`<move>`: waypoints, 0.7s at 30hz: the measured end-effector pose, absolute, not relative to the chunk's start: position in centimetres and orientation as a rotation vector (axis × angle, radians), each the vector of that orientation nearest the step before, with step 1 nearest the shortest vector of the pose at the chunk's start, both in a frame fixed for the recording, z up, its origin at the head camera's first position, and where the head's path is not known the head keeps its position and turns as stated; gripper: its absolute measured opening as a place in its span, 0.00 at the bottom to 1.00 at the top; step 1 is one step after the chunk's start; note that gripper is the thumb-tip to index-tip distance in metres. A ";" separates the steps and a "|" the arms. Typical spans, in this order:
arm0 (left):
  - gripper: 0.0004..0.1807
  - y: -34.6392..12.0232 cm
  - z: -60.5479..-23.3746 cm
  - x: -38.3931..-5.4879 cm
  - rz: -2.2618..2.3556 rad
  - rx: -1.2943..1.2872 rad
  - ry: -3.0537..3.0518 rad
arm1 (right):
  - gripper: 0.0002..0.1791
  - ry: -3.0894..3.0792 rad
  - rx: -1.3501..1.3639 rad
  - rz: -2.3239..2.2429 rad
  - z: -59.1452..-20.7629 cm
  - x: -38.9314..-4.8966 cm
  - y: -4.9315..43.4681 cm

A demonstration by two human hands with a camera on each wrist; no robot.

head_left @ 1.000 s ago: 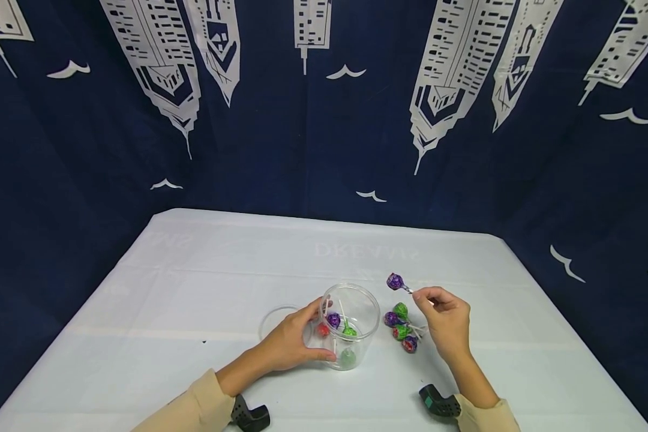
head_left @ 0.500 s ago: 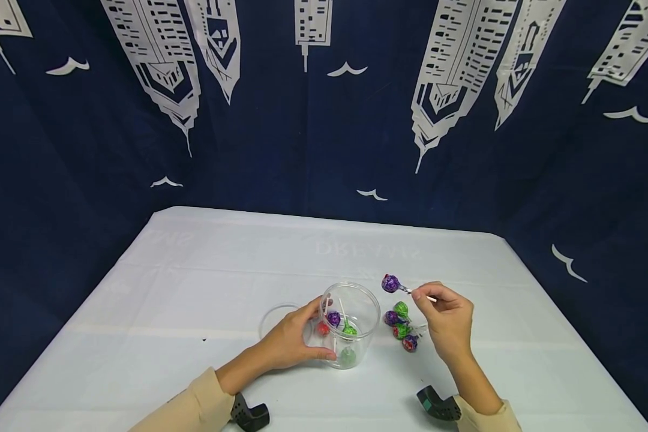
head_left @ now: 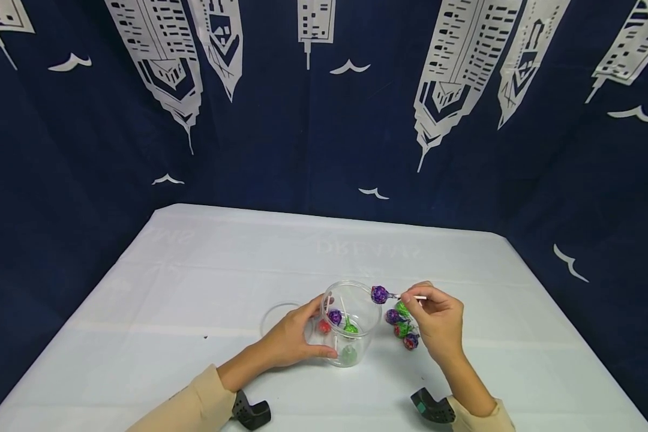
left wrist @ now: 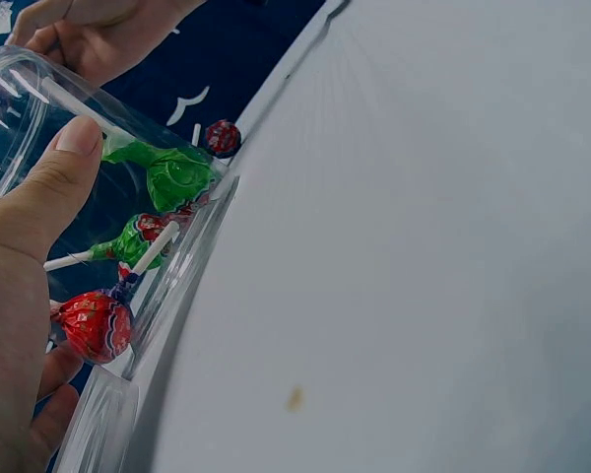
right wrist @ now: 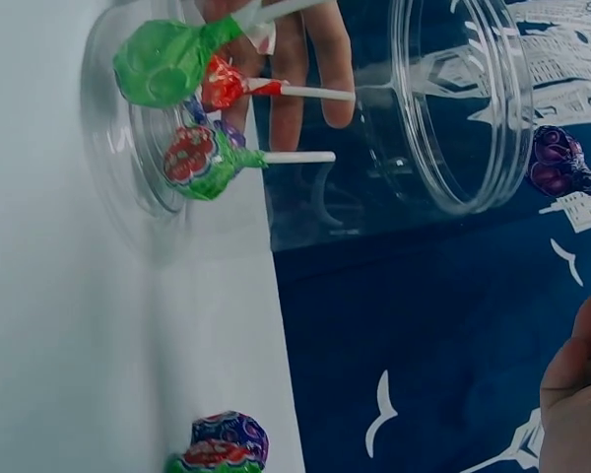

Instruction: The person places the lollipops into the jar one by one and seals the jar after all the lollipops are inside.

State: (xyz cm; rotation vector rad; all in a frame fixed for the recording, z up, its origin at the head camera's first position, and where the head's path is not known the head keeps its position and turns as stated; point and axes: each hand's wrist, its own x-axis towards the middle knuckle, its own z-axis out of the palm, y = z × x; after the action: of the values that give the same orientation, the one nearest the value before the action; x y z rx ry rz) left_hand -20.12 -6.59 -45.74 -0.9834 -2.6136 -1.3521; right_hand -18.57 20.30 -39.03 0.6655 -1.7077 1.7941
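Observation:
My left hand (head_left: 288, 340) grips a clear plastic jar (head_left: 364, 318) from its left side, thumb across the front. Inside the jar lie several wrapped lollipops, among them a green one (left wrist: 177, 179), a red one (left wrist: 97, 325) and a purple one (head_left: 334, 317). With thumb and fingers, my right hand (head_left: 440, 318) pinches the white stick of a purple lollipop (head_left: 379, 294), its head pointing left. That head is right at the jar's right rim; in the right wrist view it appears just outside the opening. The jar stands upright, its top uncovered.
To the right of the jar, under my right hand, lies a small bunch of purple and green lollipops (head_left: 410, 342). A clear round lid (head_left: 266, 316) lies partly hidden behind my left hand. White cloth (head_left: 221, 270) covers the table, with a dark blue printed curtain (head_left: 302, 138) behind.
My right hand has brought the purple lollipop left and slightly down, from above the bunch to the jar's rim. My left hand and the jar have stayed in place.

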 end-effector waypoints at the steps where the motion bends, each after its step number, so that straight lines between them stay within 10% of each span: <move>1: 0.59 -6.6 -45.7 -20.1 -1.352 -0.986 -2.612 | 0.09 -1.712 0.669 1.798 -39.1 -18.6 20.2; 21: 0.58 -6.6 -45.5 -20.2 -1.366 -1.008 -2.586 | 0.10 -1.703 0.840 1.838 -40.1 -18.8 19.7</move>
State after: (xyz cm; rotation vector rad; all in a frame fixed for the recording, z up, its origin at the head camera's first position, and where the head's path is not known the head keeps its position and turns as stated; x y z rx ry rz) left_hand -20.19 -6.59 -45.52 -1.0081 -2.5861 -1.3657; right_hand -18.79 19.72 -40.08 0.8402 -1.7034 1.8382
